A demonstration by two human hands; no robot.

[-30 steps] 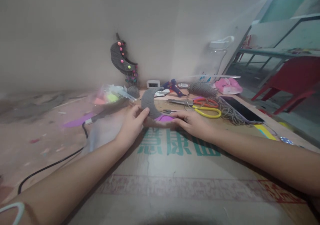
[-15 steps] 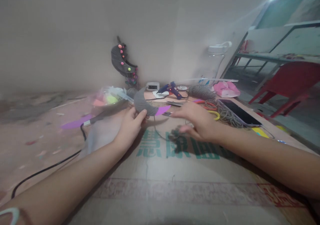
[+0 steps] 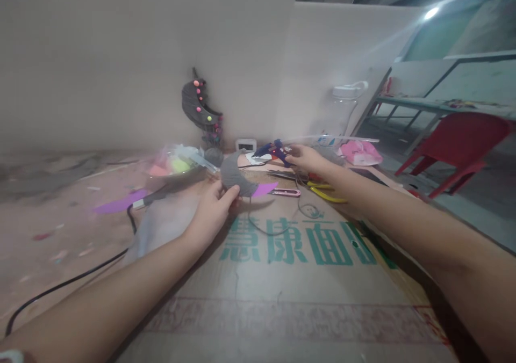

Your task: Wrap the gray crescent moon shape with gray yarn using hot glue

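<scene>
My left hand (image 3: pixel 215 207) pinches the lower edge of a crescent (image 3: pixel 233 174) wrapped in grey yarn, with a bare purple tip (image 3: pixel 265 189) pointing right. A loose strand of yarn (image 3: pixel 258 229) hangs from it and curls over the cardboard. My right hand (image 3: pixel 307 160) is stretched to the back of the table, its fingers closed at the handle of a blue hot glue gun (image 3: pixel 278 151) with a small red light. Below that arm lie yellow-handled scissors (image 3: pixel 328 194) and a pink craft knife (image 3: pixel 287 192).
Against the wall hangs a finished-looking grey crescent (image 3: pixel 193 105) with coloured pompoms. A bowl of pompoms (image 3: pixel 171 164), a white digital clock (image 3: pixel 245 144), a water bottle (image 3: pixel 344 110) and a pink pouch (image 3: pixel 360 152) stand around. A black cable (image 3: pixel 68 282) crosses the left; a red chair (image 3: pixel 455 143) stands right.
My right hand has moved forward from above the cardboard to the glue gun's handle. My left hand keeps its pinch on the crescent. The view has tilted up slightly.
</scene>
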